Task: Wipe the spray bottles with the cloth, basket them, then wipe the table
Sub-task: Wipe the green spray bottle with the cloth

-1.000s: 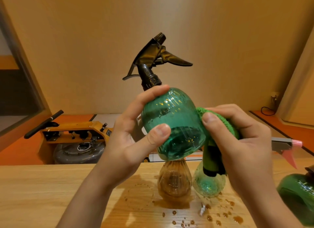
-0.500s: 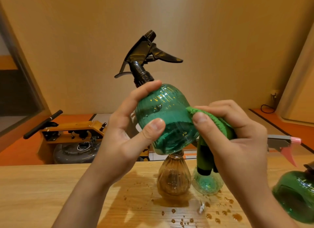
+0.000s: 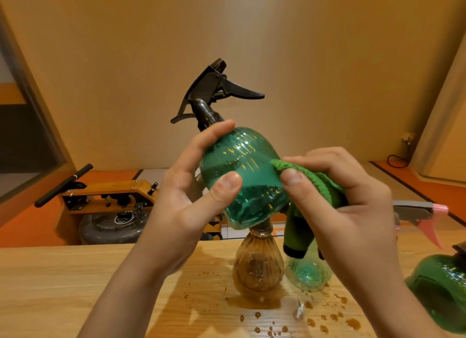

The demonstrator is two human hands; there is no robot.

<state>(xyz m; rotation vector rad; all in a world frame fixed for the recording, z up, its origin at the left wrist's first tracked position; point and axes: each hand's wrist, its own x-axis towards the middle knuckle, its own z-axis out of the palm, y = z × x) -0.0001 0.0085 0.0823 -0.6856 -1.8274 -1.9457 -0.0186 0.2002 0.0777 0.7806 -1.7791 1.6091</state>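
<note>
Green spray bottle [image 3: 242, 176], held mid-frame above the tabletop [image 3: 50, 287], tilts its nozzle [image 3: 214, 93] toward the upper left, the left hand [image 3: 186, 206] gripping its left flank while the right hand [image 3: 348, 206], pinching the cloth [image 3: 315, 179], presses its right flank.

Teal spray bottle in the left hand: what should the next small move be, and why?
Probably slide the green cloth on round the teal spray bottle: the right hand presses it on only one flank, while the left hand holds the bottle aloft.
</note>
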